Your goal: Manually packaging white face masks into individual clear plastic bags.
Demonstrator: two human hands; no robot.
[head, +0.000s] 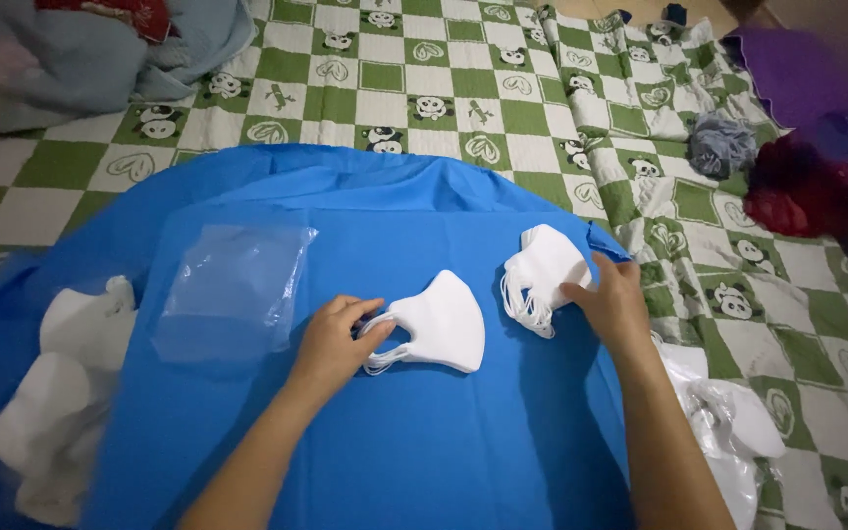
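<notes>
Left hand (331,339) reaches forward from the near edge of a blue sheet (395,442), forearm bare and angled up from the bottom of the view. Its fingers curl around the ear loops at the left end of a small stack of white face masks (441,324), gripping them while the stack lies flat near the middle of the blue sheet. The right hand (612,306) stretches out along the right edge of the sheet, wrist straight, with thumb and fingertips closed on the near side of a second bundle of white masks (542,275). That bundle sits close to the sheet's right edge, its loops hanging toward the first stack, and the two bundles lie near each other without touching.

A clear plastic bag (233,290) lies flat and crumpled on the left part of the sheet, well apart from the left hand; whether it holds anything cannot be told. More white material, seemingly masks in wrapping (61,393), is heaped at the sheet's left edge. Another clear bag with white contents (733,422) rests just off the sheet's right edge, beside the right forearm.

The blue sheet is spread over a green and white checked blanket (424,79) printed with pandas. A pale blue cloth (71,49) is bunched at the far left corner, and dark red and purple fabrics (807,186) lie blurred at the far right.
</notes>
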